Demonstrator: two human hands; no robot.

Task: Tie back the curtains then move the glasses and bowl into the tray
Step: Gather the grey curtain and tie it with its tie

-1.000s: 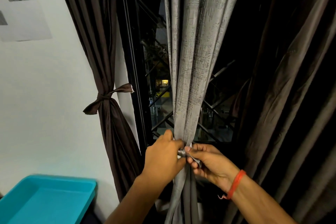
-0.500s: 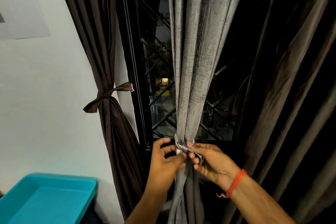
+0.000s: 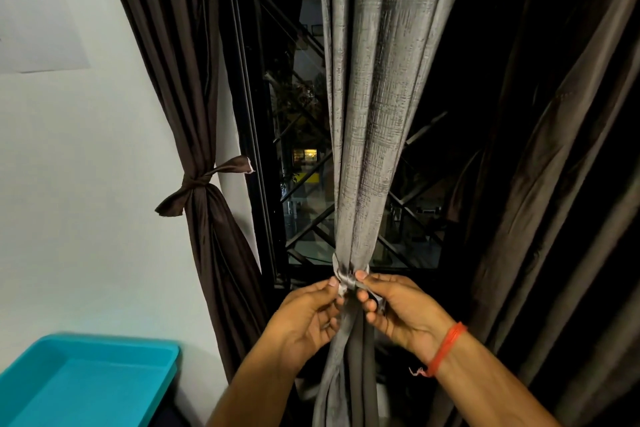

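Two hands work the grey curtain's (image 3: 367, 135) tie (image 3: 346, 279): left hand (image 3: 306, 317) and right hand (image 3: 401, 310) each pinch an end, it seems, beside the half-made knot. Next, pull both ends snug. Blue tray (image 3: 104, 354) waits lower left; glasses and bowl are out of view.

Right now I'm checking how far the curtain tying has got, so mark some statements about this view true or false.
1. The brown curtain at left is already tied. True.
2. Both hands pinch the tie on the grey curtain. True: left hand, right hand.
3. The tray holds a bowl. False: nothing shows in the part in view.
4. The red thread is on the left wrist. False: right wrist.
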